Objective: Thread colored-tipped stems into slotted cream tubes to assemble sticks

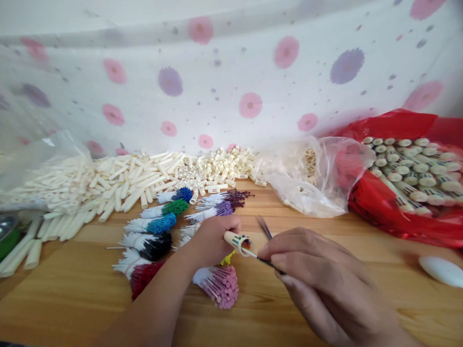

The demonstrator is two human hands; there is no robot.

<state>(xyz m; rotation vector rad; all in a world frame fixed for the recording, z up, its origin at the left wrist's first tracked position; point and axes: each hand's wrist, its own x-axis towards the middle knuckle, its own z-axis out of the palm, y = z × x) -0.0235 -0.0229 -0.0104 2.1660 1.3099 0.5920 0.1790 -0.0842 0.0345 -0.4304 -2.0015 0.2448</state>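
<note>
My left hand (215,241) is closed around a short cream plastic tube (233,240) with slots in its side. Its open end faces right, and small coloured bits show in and around the slots. Pinched in my right hand (324,281) is a thin stick (250,254) with a white shaft and a dark end near the fingertips. The white end reaches the tube's mouth; whether it is inside I cannot tell. A few more dark thin sticks (264,227) jut out above the right fingers. Beneath my left hand, yellow tips (227,259) partly show, with a pink-tipped bundle (220,286) nearer me.
Bundles of black (153,245), dark red (143,276) and green (174,207) tipped sticks lie left. Behind are piled cream tubes (135,175) and slotted pieces (231,165). Rightward sit a clear bag (324,187), a red bag (380,226) of filled tubes and a white oval object (445,271).
</note>
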